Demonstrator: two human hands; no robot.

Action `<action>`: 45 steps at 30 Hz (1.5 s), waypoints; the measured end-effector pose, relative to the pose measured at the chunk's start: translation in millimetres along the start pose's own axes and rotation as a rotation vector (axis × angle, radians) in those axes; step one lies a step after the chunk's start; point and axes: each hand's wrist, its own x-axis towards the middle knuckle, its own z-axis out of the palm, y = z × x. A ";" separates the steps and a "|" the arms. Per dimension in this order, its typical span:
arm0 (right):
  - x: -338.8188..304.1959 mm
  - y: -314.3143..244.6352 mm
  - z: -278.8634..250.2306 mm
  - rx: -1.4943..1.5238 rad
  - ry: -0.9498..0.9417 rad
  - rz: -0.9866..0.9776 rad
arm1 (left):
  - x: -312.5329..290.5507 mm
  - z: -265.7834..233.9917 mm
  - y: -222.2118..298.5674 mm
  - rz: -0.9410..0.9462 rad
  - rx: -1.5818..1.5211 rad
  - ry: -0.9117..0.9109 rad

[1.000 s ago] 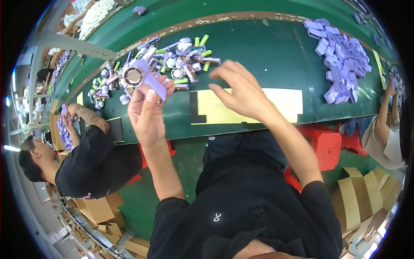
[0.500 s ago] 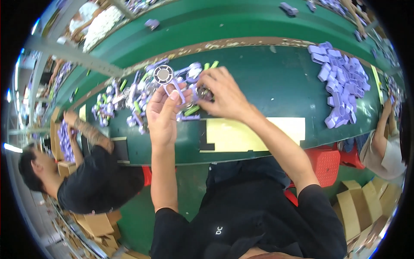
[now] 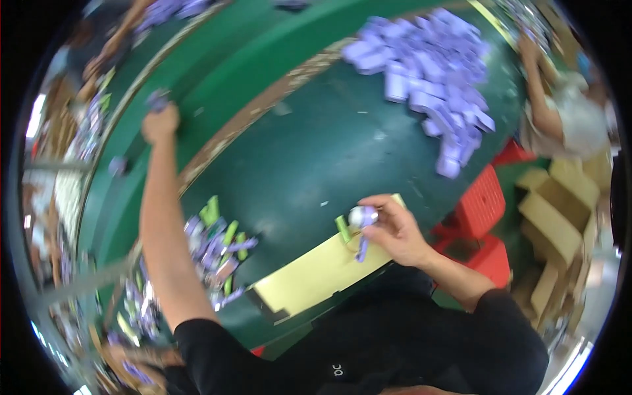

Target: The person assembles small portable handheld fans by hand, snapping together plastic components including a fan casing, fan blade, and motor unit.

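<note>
My left hand [image 3: 161, 124] is stretched far out over the green belt, smeared by motion. A small purple piece [image 3: 158, 100] is at its fingertips; whether the fingers grip it is unclear. Over the right end of the yellow sheet [image 3: 309, 276], my right hand [image 3: 398, 236] is closed on a purple-and-white part [image 3: 363, 216]. That part has a rounded white top, and a narrow purple piece hangs below it. A bright green strip [image 3: 343, 228] dangles beside it. Next to my left forearm lies a pile of mixed purple, clear and green parts [image 3: 214, 253].
A big heap of purple pieces [image 3: 428, 72] covers the table's far right. Another purple piece [image 3: 118, 166] rests on the belt [image 3: 243, 72]. Red stools [image 3: 484, 204] and open cardboard boxes [image 3: 559, 210] stand at the right. Other people work at the right, far left and lower left.
My view has turned and shifted right. My hands have parted: the left no longer holds the ring-headed purple piece before me and reaches over the belt; the right has come back over the yellow sheet.
</note>
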 end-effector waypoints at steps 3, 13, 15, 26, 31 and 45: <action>8.2 5.3 -8.6 -0.140 -0.090 -0.186 | 86.4 8.3 -39.2 -0.005 0.041 -0.145; 33.5 -12.7 -15.8 -0.279 0.019 -0.228 | -163.4 -2.1 178.1 0.861 -0.466 0.031; 22.0 -13.3 -17.4 -0.467 0.111 -0.281 | -223.6 -16.7 210.5 0.956 -0.500 -0.232; -0.9 -43.1 -45.7 -1.114 0.310 -0.473 | -303.1 -27.3 256.9 0.825 -0.228 -0.431; -2.2 -47.4 -29.5 -1.143 0.307 -0.611 | -292.4 -84.7 147.4 0.377 -1.018 -0.900; 39.8 -28.6 14.4 -1.384 0.341 -0.372 | -438.8 -117.9 -16.9 -0.116 -1.779 -0.682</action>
